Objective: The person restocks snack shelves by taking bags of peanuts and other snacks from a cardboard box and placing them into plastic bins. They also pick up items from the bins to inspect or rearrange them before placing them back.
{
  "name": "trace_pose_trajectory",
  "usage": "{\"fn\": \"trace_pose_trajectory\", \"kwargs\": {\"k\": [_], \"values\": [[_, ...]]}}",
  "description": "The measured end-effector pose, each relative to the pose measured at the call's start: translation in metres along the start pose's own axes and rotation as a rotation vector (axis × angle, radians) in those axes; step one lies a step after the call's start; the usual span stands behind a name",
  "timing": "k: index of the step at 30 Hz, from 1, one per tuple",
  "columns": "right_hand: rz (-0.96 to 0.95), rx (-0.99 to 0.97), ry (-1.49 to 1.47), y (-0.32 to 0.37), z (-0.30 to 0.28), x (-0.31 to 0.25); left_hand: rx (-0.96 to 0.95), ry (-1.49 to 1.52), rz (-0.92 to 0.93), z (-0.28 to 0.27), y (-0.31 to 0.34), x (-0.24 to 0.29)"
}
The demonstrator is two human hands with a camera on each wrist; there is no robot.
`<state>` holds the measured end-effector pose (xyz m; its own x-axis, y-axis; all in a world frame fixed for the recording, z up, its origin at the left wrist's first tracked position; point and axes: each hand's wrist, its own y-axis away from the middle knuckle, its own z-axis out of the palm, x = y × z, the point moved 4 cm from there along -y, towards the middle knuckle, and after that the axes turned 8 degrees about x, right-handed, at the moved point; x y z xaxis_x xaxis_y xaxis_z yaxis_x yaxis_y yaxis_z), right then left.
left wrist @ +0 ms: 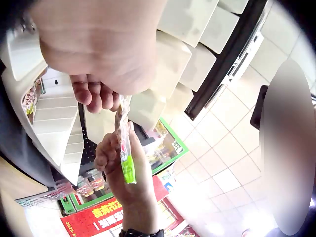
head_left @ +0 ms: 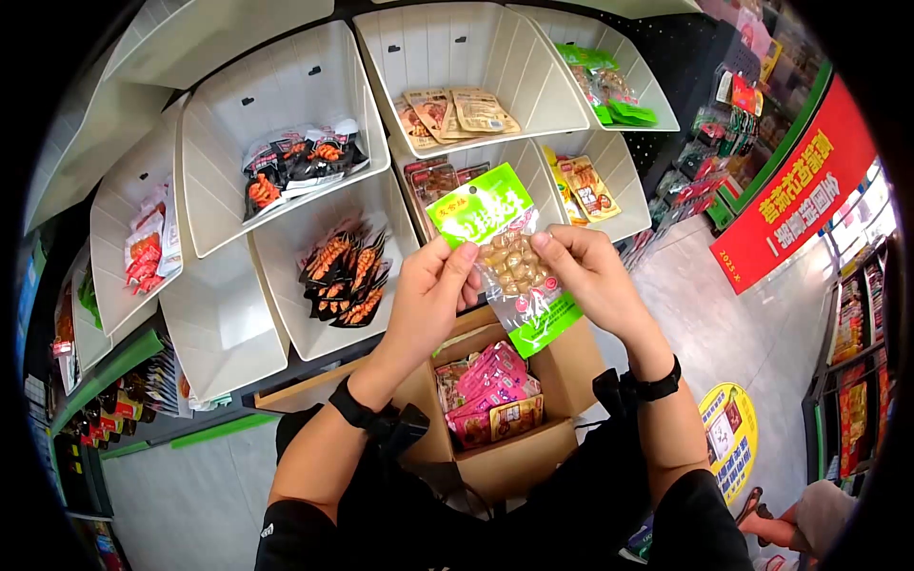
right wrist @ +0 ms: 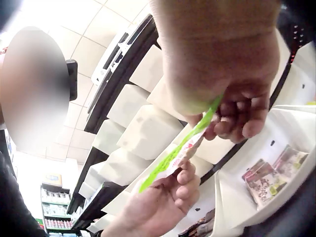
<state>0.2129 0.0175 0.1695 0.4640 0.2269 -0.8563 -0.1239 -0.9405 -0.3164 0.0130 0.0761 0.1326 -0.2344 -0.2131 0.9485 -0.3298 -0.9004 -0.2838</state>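
A green and clear snack packet (head_left: 514,262) with round brown pieces inside is held up between both hands. My left hand (head_left: 428,295) pinches its left edge, thumb on the front face. On the opposite edge, my right hand (head_left: 595,276) pinches it the same way. In both wrist views the packet (left wrist: 127,148) is seen edge-on as a thin strip. Below the hands stands an open cardboard box (head_left: 466,466), with pink and brown packets (head_left: 497,390) inside.
White bins (head_left: 224,314) rise in tiers ahead, several holding packets, such as black ones (head_left: 345,271) and brown ones (head_left: 457,112). A red banner (head_left: 790,190) hangs at the right. A bystander's leg (head_left: 785,528) shows at the lower right, over the tiled floor (head_left: 676,276).
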Motion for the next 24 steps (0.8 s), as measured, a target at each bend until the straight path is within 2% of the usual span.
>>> {"fn": "trace_pose_trajectory", "kwargs": {"k": [4,9,18,19,22,23,24], "values": [[-0.013,0.019,0.024,0.004,-0.005,-0.007,0.005,-0.002,-0.006,0.003,0.0,0.0],[-0.069,0.084,-0.094,0.009,-0.003,-0.012,0.007,0.036,0.001,0.005,-0.001,0.001],[-0.219,0.218,0.033,0.016,0.003,-0.026,0.039,0.012,0.044,0.003,0.006,0.013],[-0.225,0.201,0.03,0.016,0.004,-0.026,0.045,0.09,0.017,0.001,0.006,0.006],[-0.214,0.21,0.108,0.013,0.004,-0.021,0.112,-0.093,0.103,0.001,0.007,0.023],[-0.184,0.22,0.211,0.016,0.0,-0.034,0.127,-0.281,0.229,-0.002,0.006,0.028],[-0.277,0.278,0.237,0.019,0.001,-0.039,0.149,-0.472,0.354,-0.005,0.006,0.032]]}}
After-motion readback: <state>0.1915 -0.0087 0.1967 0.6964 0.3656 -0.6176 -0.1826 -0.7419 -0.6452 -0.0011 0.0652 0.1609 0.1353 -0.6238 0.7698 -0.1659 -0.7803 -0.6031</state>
